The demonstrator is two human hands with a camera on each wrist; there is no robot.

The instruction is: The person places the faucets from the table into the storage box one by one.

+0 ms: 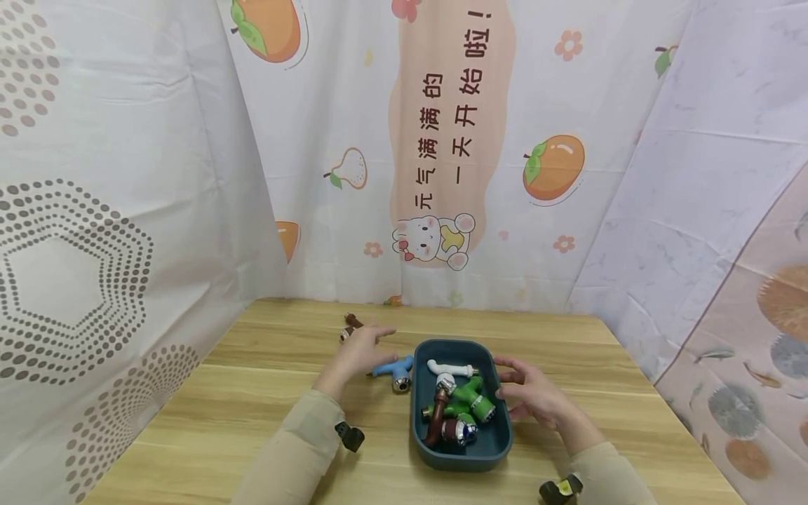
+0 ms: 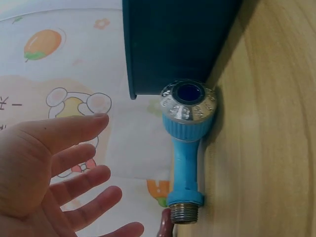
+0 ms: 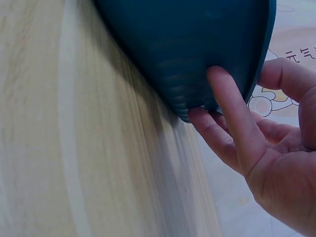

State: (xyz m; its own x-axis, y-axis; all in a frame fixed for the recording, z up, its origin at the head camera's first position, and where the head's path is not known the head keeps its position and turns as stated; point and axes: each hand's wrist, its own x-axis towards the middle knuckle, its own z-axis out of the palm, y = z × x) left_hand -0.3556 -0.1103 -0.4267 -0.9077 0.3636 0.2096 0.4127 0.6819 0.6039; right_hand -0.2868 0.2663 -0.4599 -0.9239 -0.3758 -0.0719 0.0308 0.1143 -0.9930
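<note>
Left hand [image 1: 355,356] held loose near blue tap [image 2: 185,163]. Dark blue bin [image 1: 463,462] touched by spread right hand [image 1: 535,394].

Brown Chinese writing [image 1: 429,118] reading "元气满满的 一天开始啦!" ran sideways in two lines on a peach-coloured patch [image 1: 449,42] of the white curtain [image 1: 353,91] behind the desk [image 1: 252,393].
</note>
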